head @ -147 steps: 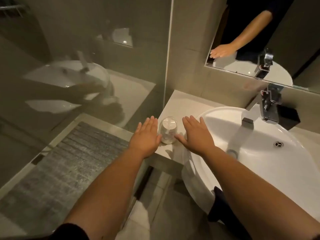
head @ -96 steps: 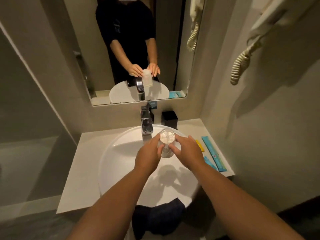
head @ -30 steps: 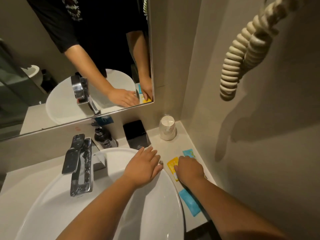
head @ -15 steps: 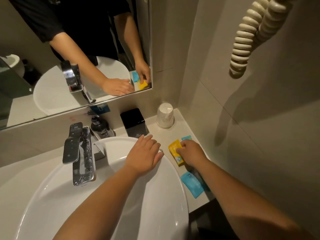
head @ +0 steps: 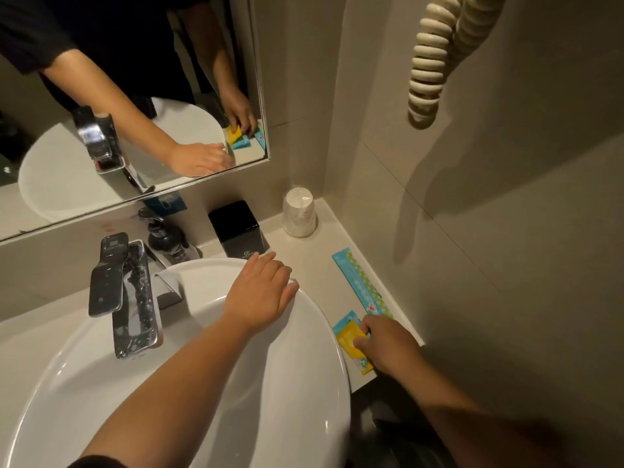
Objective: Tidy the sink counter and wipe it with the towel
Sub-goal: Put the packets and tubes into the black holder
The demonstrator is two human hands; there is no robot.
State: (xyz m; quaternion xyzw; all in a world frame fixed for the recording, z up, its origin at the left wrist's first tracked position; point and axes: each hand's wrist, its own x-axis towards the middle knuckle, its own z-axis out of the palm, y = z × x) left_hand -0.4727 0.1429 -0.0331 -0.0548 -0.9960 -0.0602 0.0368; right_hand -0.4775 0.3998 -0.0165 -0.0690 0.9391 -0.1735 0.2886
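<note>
My right hand pinches a yellow packet at the near right end of the beige counter. The packet lies on top of a small blue packet. A long blue packet lies along the right wall, farther back. My left hand rests flat on the rim of the white sink, fingers spread, holding nothing. An upturned wrapped glass stands in the back right corner. No towel is in view.
A chrome faucet juts over the sink. Behind it stand a dark pump bottle and a black box. A mirror hangs above. A coiled cream cord dangles on the right wall.
My right hand has drawn the yellow packet toward the counter's near edge, onto the small blue packet. The long blue packet now shows. My left hand stays on the sink rim.
</note>
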